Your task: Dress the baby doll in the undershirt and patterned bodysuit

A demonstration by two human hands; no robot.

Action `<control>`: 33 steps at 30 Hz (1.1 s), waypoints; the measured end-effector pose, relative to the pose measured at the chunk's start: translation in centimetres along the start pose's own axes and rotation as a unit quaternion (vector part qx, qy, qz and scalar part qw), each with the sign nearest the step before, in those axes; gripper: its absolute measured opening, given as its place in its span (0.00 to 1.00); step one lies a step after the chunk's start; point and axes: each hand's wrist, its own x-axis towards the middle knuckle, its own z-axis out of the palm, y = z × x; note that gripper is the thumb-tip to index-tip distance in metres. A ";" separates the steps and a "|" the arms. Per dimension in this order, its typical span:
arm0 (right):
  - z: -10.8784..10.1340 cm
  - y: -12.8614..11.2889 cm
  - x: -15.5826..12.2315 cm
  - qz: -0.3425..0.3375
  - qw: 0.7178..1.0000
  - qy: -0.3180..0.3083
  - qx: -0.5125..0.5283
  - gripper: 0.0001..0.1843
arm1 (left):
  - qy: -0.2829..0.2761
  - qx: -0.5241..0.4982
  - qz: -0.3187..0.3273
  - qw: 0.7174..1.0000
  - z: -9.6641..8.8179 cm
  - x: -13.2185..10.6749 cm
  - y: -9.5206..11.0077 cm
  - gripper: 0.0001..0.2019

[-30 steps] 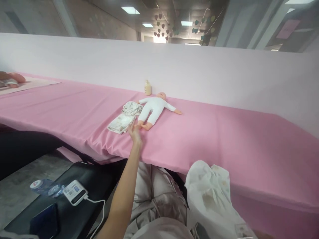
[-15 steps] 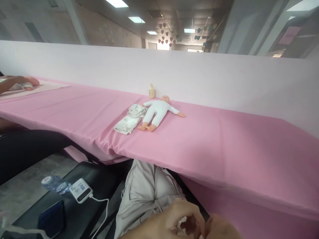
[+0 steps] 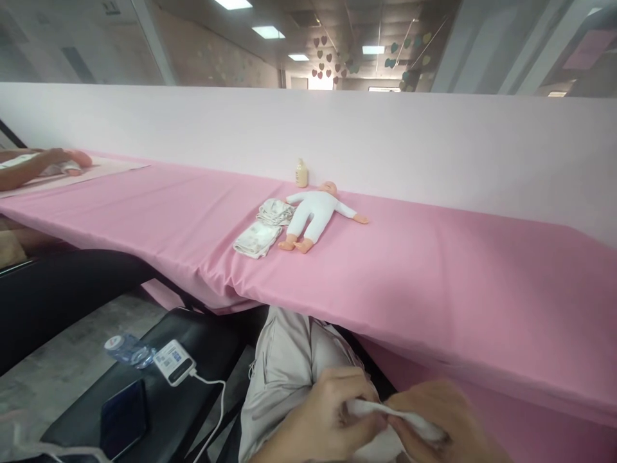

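Low in the view, above the lap, my left hand is closed, thumb and fingers pinching a white cloth. My right hand grips the same cloth at its other side, with the edge stretched between both hands. The rest of the cloth hangs below and is partly hidden by the hands. On the pink-covered table a baby doll in a white suit lies on its back, arms spread. Folded white cloths lie beside it, and a pale yellow pump bottle stands behind.
At the far left, another person's arm reaches over a second doll on a light mat. A black chair at my left holds a plastic bottle, a white device with a cable and a dark phone.
Both hands have come further up into view, and the white cloth now shows stretched between them. The camera has turned slightly left, so the table scene sits further right.
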 end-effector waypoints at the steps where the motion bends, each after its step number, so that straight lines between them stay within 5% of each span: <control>1: 0.0 0.2 0.1 -0.003 1.000 0.007 -0.008 0.10 | 0.021 0.013 -0.001 1.000 -0.3 0.1 0.4 0.06; 14: -0.2 1.5 1.0 -0.079 0.996 -0.033 -0.027 0.08 | 0.059 -0.015 0.020 0.998 -0.4 0.7 0.6 0.04; 23: -0.1 1.6 1.0 -0.070 0.997 -0.022 -0.029 0.12 | 0.007 0.014 -0.023 1.000 -0.6 0.9 0.9 0.07; 33: -0.2 1.4 1.7 -0.095 0.995 -0.012 -0.024 0.14 | 0.020 0.018 0.036 0.999 -0.8 0.8 0.1 0.09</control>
